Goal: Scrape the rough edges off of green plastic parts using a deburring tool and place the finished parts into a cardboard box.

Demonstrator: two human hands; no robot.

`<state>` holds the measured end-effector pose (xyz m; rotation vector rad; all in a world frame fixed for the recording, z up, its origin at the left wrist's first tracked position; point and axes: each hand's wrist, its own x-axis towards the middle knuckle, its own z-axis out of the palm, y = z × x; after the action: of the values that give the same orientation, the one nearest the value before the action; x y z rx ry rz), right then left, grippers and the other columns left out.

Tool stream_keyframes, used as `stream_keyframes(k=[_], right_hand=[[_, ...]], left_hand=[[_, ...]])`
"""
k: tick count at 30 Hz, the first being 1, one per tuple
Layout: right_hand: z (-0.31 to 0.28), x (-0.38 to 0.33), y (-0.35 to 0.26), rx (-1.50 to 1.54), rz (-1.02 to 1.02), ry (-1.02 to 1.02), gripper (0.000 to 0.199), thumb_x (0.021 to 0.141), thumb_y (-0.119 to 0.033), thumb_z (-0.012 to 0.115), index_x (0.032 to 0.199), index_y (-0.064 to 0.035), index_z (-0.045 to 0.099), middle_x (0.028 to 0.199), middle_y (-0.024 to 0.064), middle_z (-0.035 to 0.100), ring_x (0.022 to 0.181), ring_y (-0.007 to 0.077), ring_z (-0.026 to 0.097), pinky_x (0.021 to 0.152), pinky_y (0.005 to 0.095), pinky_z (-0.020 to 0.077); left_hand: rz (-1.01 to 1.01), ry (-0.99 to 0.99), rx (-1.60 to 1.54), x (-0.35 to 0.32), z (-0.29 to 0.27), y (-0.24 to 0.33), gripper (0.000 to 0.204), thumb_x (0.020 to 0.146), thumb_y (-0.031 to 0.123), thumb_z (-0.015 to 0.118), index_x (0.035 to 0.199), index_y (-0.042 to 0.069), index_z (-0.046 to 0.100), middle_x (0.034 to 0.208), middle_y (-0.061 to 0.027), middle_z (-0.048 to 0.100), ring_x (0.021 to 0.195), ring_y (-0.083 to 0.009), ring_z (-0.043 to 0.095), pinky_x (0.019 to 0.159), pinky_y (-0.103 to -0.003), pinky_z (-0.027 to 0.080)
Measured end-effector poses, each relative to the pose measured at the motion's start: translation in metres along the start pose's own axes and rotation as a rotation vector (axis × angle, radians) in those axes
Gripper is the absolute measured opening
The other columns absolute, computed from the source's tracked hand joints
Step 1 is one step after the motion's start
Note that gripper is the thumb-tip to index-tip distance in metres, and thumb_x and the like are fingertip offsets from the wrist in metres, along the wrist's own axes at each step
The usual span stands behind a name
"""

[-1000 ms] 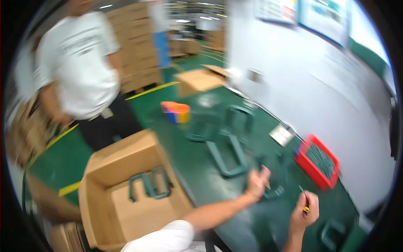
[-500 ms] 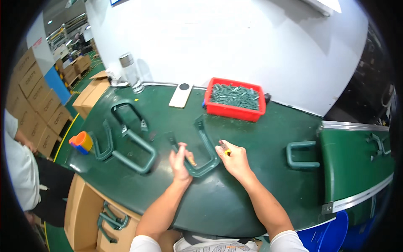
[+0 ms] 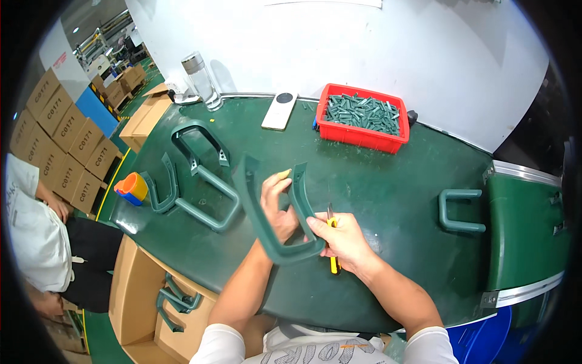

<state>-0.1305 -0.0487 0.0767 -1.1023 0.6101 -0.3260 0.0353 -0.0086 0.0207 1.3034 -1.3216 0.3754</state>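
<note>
A green U-shaped handle (image 3: 267, 227) is tilted up off the table in front of me. My left hand (image 3: 279, 209) is between its two arms, with bent fingers against the right arm and the thumb partly hidden behind it. One fingertip carries a yellow covering (image 3: 284, 174). My right hand (image 3: 345, 239) is closed around a yellow utility knife (image 3: 333, 262), blade pointing up, while its thumb presses on the handle near the right corner. More green handles lie at the left: one upright-ended (image 3: 199, 127), one flat (image 3: 218, 200), one at the edge (image 3: 162, 188).
A red bin (image 3: 364, 141) of small green strips stands at the back, beside a white phone-like slab (image 3: 279, 111) and a glass bottle (image 3: 203, 82). Tape rolls (image 3: 134, 187) sit left. Another handle (image 3: 461, 210) lies near the conveyor (image 3: 524, 236). An open carton (image 3: 136, 291) and a person (image 3: 45, 218) are left.
The handle has turned, its left arm rising toward me. My left hand has shifted from the left arm to the right arm. My right thumb now touches the handle; the knife points upward.
</note>
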Motion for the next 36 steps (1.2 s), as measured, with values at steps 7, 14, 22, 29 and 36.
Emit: stream_keyframes(k=[7,14,22,29,36], right_hand=[[-0.026,0.010,-0.012,-0.311,-0.405,0.165,0.038,0.096,-0.036,0.043,0.100,-0.0006,0.058,0.073,0.0015,0.053,0.061,0.0073,0.046,0.056,0.0223,0.0393],[-0.040,0.016,-0.014,-0.959,-0.825,0.370,0.031,0.092,-0.031,0.050,0.094,-0.0021,0.061,0.075,0.0126,0.054,0.064,0.0276,0.055,0.058,0.0350,0.0444],[-0.043,0.012,-0.017,-1.285,-0.756,0.341,0.024,0.083,-0.030,0.061,0.080,-0.0071,0.065,0.065,0.0079,0.056,0.062,0.0266,0.057,0.055,0.0382,0.0456],[-0.044,0.014,-0.016,-1.270,-0.828,0.371,0.023,0.080,-0.027,0.064,0.072,-0.0062,0.067,0.055,0.0075,0.052,0.054,0.0245,0.053,0.050,0.0359,0.0423],[-0.043,0.013,-0.013,-1.271,-0.834,0.380,0.021,0.079,-0.025,0.066,0.072,-0.0056,0.067,0.053,0.0073,0.051,0.050,0.0235,0.052,0.048,0.0349,0.0407]], left_hand=[[-0.318,-0.021,-0.446,0.000,-0.006,0.010,0.029,0.087,0.015,0.060,0.109,-0.003,0.054,0.104,-0.0136,0.061,0.093,-0.0195,0.058,0.080,-0.030,0.046],[-0.428,-0.232,-0.641,0.004,-0.017,0.004,0.042,0.087,0.033,0.062,0.103,-0.006,0.054,0.107,-0.0130,0.058,0.091,-0.0162,0.056,0.081,-0.028,0.043],[-0.362,-0.331,-0.575,0.008,-0.024,0.002,0.039,0.089,0.034,0.058,0.099,-0.004,0.057,0.097,-0.0117,0.061,0.084,-0.0165,0.058,0.074,-0.029,0.046],[-0.299,-0.358,-0.518,0.009,-0.023,0.000,0.041,0.088,0.037,0.057,0.096,-0.003,0.060,0.093,-0.0103,0.062,0.081,-0.0175,0.058,0.070,-0.029,0.046],[-0.331,-0.438,-0.441,0.008,-0.027,-0.003,0.046,0.087,0.044,0.055,0.094,-0.001,0.061,0.088,-0.0091,0.063,0.080,-0.0197,0.060,0.071,-0.031,0.046]])
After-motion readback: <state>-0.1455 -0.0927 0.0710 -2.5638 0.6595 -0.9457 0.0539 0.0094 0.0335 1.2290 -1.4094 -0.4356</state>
